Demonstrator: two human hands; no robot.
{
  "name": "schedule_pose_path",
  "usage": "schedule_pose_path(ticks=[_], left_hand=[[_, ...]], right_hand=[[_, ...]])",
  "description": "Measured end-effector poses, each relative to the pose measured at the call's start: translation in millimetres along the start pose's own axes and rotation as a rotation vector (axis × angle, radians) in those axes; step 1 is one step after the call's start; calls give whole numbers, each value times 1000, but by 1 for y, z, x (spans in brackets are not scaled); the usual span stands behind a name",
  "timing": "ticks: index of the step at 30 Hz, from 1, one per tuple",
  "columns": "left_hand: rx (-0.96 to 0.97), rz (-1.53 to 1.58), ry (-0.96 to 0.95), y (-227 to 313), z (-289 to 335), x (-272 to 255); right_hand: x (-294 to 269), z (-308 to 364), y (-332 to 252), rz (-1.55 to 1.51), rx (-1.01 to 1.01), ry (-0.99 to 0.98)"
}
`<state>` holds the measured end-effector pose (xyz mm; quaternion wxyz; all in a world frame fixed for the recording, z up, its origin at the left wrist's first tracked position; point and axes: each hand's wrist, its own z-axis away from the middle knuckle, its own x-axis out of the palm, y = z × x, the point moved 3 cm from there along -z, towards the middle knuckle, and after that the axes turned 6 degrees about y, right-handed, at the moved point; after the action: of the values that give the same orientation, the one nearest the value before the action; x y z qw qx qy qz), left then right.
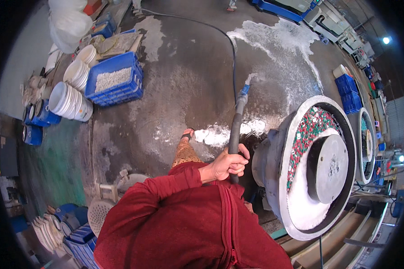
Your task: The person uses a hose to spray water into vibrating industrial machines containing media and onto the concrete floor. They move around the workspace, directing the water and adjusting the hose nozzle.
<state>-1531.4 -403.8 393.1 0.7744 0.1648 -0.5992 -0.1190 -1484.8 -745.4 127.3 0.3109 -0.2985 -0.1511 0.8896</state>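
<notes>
My left hand is wrapped round a thick dark hose, its fingers closed on it. The hose points away from me and ends in a blue fitting, with a little water at its tip. A small patch of skin low by my jacket seems to be my right hand; its fingers are hidden. To the right stands a large round tumbling bowl with a grey hub. In it lie many small red, green and white pieces and a mass of white foam.
Foamy water spreads over the wet floor ahead. A thinner hose trails across it. On the left are a blue crate of pale pellets and stacked white buckets. A second bowl and blue crates stand further right.
</notes>
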Motion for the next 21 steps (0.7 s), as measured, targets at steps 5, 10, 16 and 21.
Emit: schedule_pose_path(ticks=[5,10,16,21], left_hand=[[-17,42,-53,57,-52,-24],[-187,21,-163,124,-113,-29],[-424,148,-242,183,-162,-47],[-587,125,-236,209,-193,-68]], right_hand=[[38,-10,-62,-162,3,54],[80,-26,-130,-329,58,135],[129,-72,-173,-238,-114,177],[168,-93,-189,-725,147,236]])
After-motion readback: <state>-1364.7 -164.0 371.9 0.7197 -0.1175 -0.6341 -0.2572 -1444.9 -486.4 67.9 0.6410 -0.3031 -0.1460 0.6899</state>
